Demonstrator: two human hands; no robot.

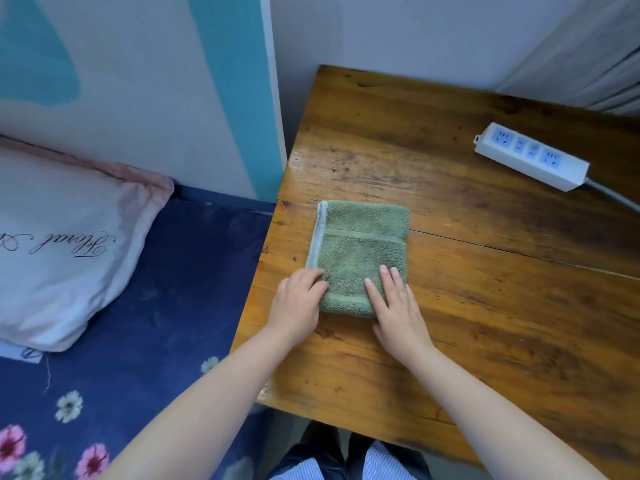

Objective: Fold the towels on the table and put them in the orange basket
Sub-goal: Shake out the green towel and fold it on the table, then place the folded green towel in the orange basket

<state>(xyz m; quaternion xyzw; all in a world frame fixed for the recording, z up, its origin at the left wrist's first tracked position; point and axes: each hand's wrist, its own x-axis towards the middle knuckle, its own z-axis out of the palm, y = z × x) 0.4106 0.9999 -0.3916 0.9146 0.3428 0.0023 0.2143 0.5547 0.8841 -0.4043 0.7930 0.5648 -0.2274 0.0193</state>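
Observation:
A green towel [360, 244], folded into a small rectangle, lies on the wooden table [467, 271] near its left edge. My left hand [298, 299] is at the towel's near left corner, its fingers curled round the edge. My right hand [394, 306] lies flat on the towel's near right part with straight fingers pressing down. No orange basket is in view.
A white power strip [530, 155] with its cable sits at the table's far right. Left of the table is a bed with a dark blue flowered sheet [156, 323] and a pale pink pillow [62, 244]. A wall stands behind.

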